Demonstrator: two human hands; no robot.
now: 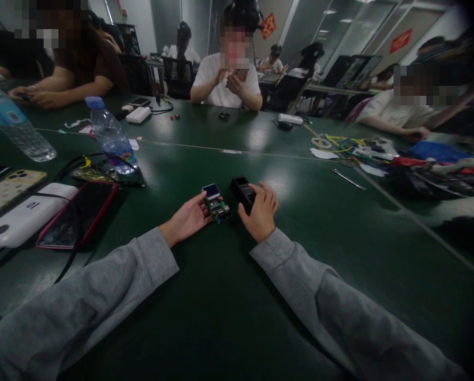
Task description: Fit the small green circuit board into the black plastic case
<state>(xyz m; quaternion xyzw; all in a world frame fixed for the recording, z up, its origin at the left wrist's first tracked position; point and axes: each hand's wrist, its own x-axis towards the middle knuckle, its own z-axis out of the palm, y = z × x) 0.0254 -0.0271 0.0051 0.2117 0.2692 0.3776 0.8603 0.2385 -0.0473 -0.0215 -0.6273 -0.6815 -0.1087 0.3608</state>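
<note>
My left hand holds a small green circuit board by its left edge, thumb on top and fingers beneath. A small screen sits at the board's far end. Just right of it, a black rectangular device casing lies on the dark green table. My right hand rests over the casing's near right side, thumb and fingers spread to either side of it. The fingers cover part of the casing, so its near end is hidden.
Left of me are a red-edged phone, a white power bank, cables and a water bottle. A wrench lies to the right, near a heap of cables and cloth. A person in white sits opposite.
</note>
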